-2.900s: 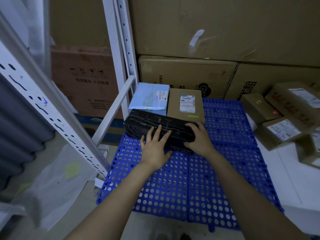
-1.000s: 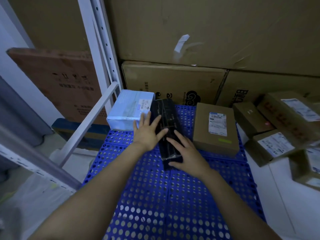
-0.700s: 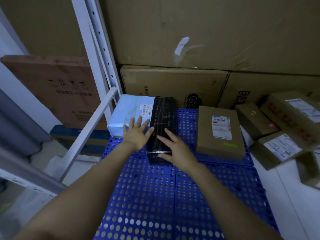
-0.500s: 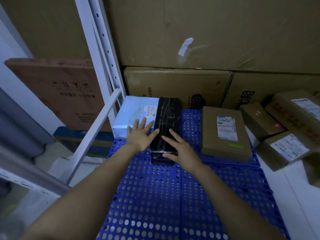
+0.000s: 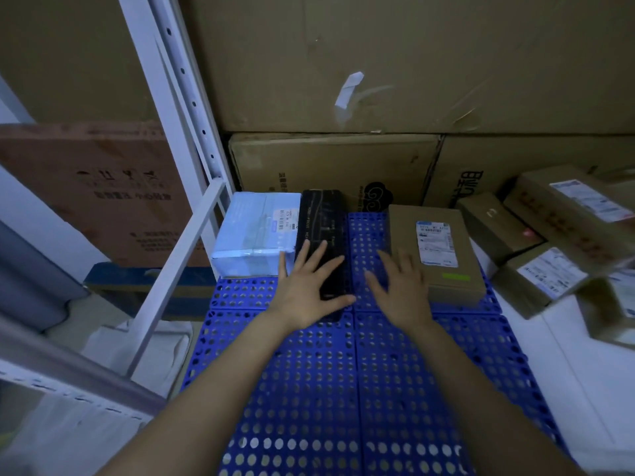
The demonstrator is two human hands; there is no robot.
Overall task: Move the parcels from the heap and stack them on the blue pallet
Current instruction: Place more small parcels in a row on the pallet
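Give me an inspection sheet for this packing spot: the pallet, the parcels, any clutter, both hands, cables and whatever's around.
Surface: blue pallet, perforated, near half bare.
Job's things: light blue parcel, black parcel and brown parcel lie in a row along the pallet's far edge; blue and black touch, a gap separates black from brown. More parcels wait in the heap, right of the pallet.
Clutter: plastic sheet on the floor, left of the pallet.
Hands: left hand flat on the black parcel, fingers spread; right hand spread open over the gap beside the brown parcel, contact cannot be told.
Cables: nothing seen.
Surroundings: white rack on the left; big cartons stacked behind.
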